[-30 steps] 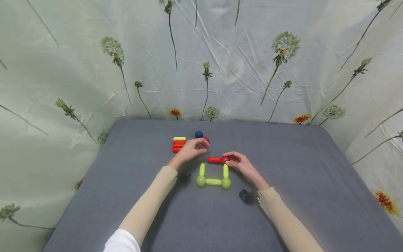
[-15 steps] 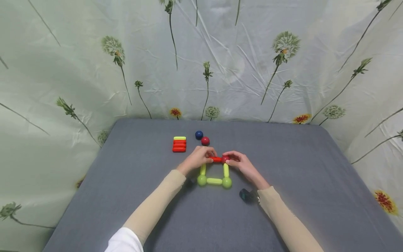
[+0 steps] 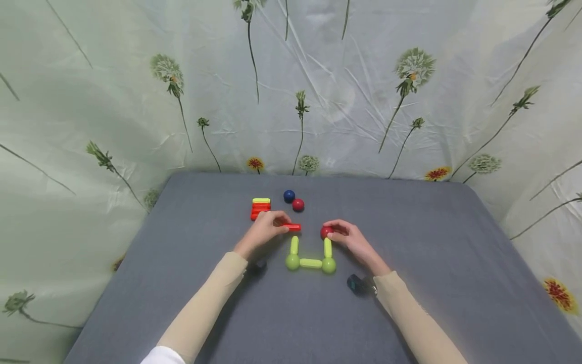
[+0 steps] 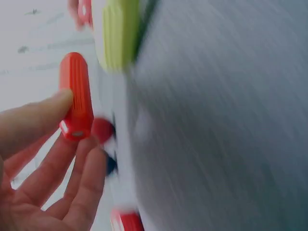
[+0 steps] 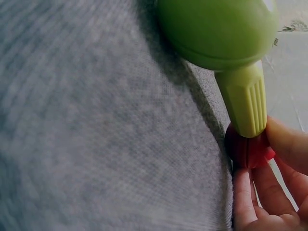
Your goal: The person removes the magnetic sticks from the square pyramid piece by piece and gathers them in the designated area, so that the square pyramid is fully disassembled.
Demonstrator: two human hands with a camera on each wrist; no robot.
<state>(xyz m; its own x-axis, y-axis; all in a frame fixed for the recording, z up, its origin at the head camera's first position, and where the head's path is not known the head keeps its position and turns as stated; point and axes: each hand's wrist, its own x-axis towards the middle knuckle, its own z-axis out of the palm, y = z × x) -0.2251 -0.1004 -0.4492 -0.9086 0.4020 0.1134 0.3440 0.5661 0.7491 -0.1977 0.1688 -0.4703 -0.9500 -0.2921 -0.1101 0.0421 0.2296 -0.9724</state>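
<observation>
Some red sticks (image 3: 260, 206) are partly hidden behind the left hand (image 3: 263, 232), which pinches another red stick (image 3: 294, 227); fingers cover one end. Near it is a yellow-green shape (image 3: 311, 263). Its right side meets a red ball (image 3: 325, 232), gripped and partly hidden by the right hand (image 3: 350, 239).

Red ball (image 3: 325, 232) partly behind right fingers (image 3: 336, 222), green ball (image 5: 216, 31) cropped at top, tabletop (image 4: 216, 134) blurred

Red rod (image 3: 294, 227) off red ball (image 3: 325, 232), shifted left (in left fingers (image 4: 91, 178)).
</observation>
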